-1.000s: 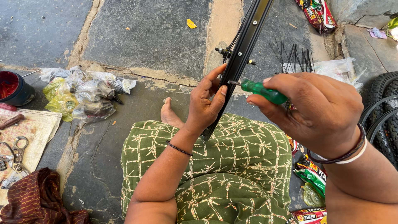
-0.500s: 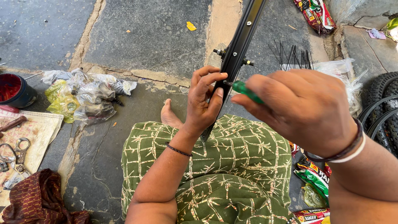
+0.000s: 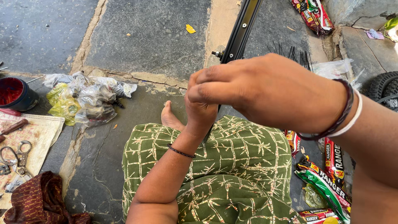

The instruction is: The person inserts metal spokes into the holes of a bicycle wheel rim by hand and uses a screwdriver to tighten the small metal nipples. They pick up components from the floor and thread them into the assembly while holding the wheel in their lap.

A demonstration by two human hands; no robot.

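Note:
A black bicycle rim [image 3: 242, 29] slants from the top of the view down to my lap, which is covered by a green patterned garment [image 3: 232, 166]. My left hand [image 3: 198, 114] wraps around the rim near a small bolt sticking out of its side. My right hand [image 3: 269, 91] lies close in front of the left, fingers curled, and hides most of it. The green-handled screwdriver seen in my right hand a moment ago is out of sight under that hand. Bangles sit on my right wrist.
On the stone floor at left lie crumpled plastic bags [image 3: 83, 99], a dark bowl with red inside [image 3: 14, 93], pliers on a cloth [image 3: 20, 155] and a maroon rag [image 3: 37, 203]. Loose spokes [image 3: 298, 56], a tyre [image 3: 383, 85] and colourful packets [image 3: 327, 178] lie at right.
My right hand has moved left and closer to the camera, over my left hand and the rim. The green screwdriver handle has gone out of sight beneath it.

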